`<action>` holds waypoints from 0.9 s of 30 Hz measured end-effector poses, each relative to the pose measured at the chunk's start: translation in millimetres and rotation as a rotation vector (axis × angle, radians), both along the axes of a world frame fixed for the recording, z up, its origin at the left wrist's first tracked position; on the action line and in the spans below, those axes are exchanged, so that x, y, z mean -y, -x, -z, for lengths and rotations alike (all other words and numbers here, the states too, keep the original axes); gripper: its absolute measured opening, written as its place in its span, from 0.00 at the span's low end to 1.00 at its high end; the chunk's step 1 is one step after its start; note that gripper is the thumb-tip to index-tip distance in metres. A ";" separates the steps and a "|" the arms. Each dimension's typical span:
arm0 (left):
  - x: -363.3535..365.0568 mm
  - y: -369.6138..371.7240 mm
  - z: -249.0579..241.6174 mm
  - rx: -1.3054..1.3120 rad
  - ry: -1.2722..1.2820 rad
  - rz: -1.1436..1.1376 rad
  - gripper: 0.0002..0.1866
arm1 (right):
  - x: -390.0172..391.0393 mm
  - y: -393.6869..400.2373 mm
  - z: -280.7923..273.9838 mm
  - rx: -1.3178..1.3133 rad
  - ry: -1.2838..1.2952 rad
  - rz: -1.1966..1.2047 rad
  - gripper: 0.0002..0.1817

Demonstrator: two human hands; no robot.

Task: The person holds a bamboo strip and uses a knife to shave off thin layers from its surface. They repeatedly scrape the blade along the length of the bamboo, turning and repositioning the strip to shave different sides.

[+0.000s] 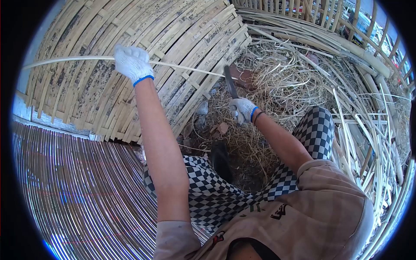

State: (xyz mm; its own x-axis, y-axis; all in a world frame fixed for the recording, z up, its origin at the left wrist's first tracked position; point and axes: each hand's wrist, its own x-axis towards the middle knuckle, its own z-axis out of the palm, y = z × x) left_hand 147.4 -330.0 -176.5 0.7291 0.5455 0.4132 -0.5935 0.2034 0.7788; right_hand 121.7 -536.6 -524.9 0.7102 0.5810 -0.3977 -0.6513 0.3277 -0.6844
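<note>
Landmark for all entries: the woven bamboo panel [143, 47].

Checkered trousers [212, 184]: near side of the panel, legs spread apart, probably to leave working room between the knees.

Slatted floor [86, 186]: below the panel's near edge, narrow rods side by side.

Dark boot [222, 160]: between the legs, to the right of the panel's near edge; likely planted for balance.

Right hand [242, 109]: one, white knit glove with blue cuff; right of the panel, fingers closed round a handle.

Knife [231, 83]: one, straight-bladed, in that fist, just off the panel's right edge. Blade points away from the body, apparently to set it across the strip.

Left hand [133, 64]: one, matching glove; over the panel, fingers wrapped tight on a strip, seemingly to steady it with the arm extended.

Bamboo strip [186, 68]: one, long and pale; spans the panel from beyond its left side to just past its right edge, where it meets the blade in view. Whether the edge bites cannot be told.

Reddish-brown block [243, 79]: right of the panel, behind the blade; material uncertain.

Bamboo shavings [290, 80]: tangled heap, farther right of the panel.

Bamboo poles [368, 58]: beyond the heap, far right of the panel.

Slatted fence [314, 9]: past the panel's far right corner.
</note>
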 end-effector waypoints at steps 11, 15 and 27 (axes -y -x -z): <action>2.2 0.7 1.9 0.026 -0.005 0.027 0.28 | -14.8 0.0 -11.1 -0.003 0.019 0.027 0.04; -10.5 -3.3 5.4 0.072 0.011 0.116 0.28 | -17.1 12.1 -23.2 -0.037 -0.069 0.061 0.05; -9.2 3.7 10.7 0.059 -0.009 0.180 0.30 | -4.4 1.0 -28.9 0.185 0.058 0.046 0.09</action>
